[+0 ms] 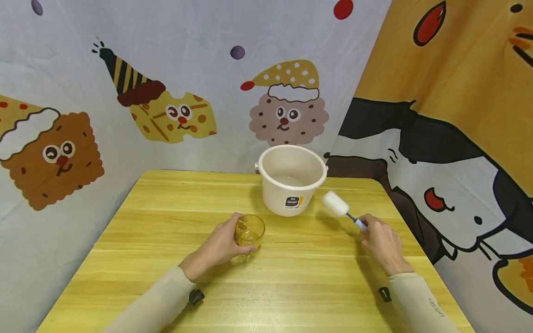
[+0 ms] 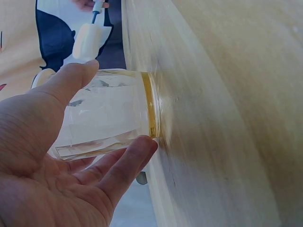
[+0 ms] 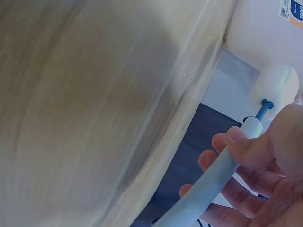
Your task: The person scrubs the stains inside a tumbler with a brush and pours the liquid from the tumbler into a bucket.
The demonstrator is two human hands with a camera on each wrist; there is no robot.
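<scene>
My left hand (image 1: pixel 220 244) grips an amber glass cup (image 1: pixel 250 230) from its left side, thumb on the near side and fingers round the back. In the left wrist view the cup (image 2: pixel 106 113) stands with its base at the wooden tabletop. My right hand (image 1: pixel 382 241) holds a sponge cup brush by its pale blue handle (image 3: pixel 208 182), thumb and fingers round it. The brush's white sponge head (image 1: pixel 335 203) points up and left, above the table and just right of the bucket. A thin dark blue stem joins head and handle.
A cream bucket (image 1: pixel 291 199) with a printed label stands at the back of the wooden table (image 1: pixel 175 208); a little liquid shows inside. Water drops lie on the wood near the cup. Cartoon-printed curtains (image 1: pixel 187 37) hang behind and to the right.
</scene>
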